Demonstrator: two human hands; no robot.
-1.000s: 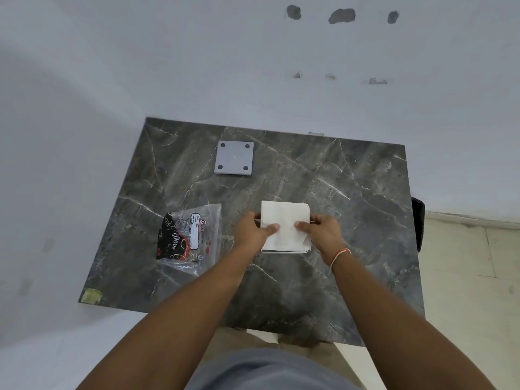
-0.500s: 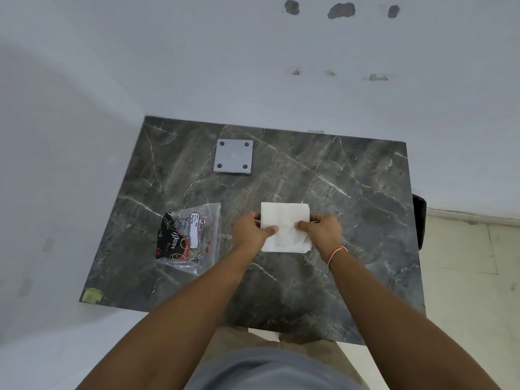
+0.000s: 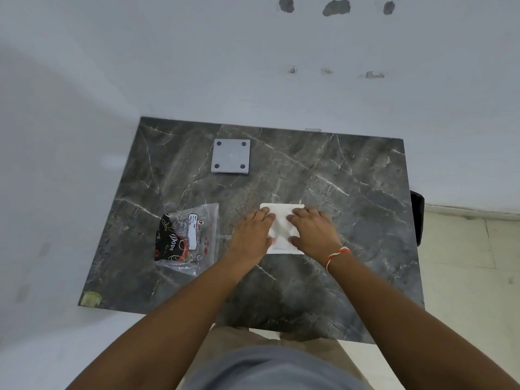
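A folded white tissue lies flat on the dark marble table, near its middle. My left hand rests palm down on the tissue's left side, fingers straight and pointing away from me. My right hand presses flat on its right side in the same way; a red and white thread circles that wrist. Both hands cover most of the tissue, so only a strip between them and the far and near edges show.
A clear plastic tissue packet with black and red print lies left of my left hand. A grey square plate with four dark dots sits at the table's far left. White walls stand behind and left; a dark object hangs off the right edge.
Both hands were pinching the tissue's side edges with curled fingers; now they lie flat on top of it with fingers stretched out. The tissue stays in place.
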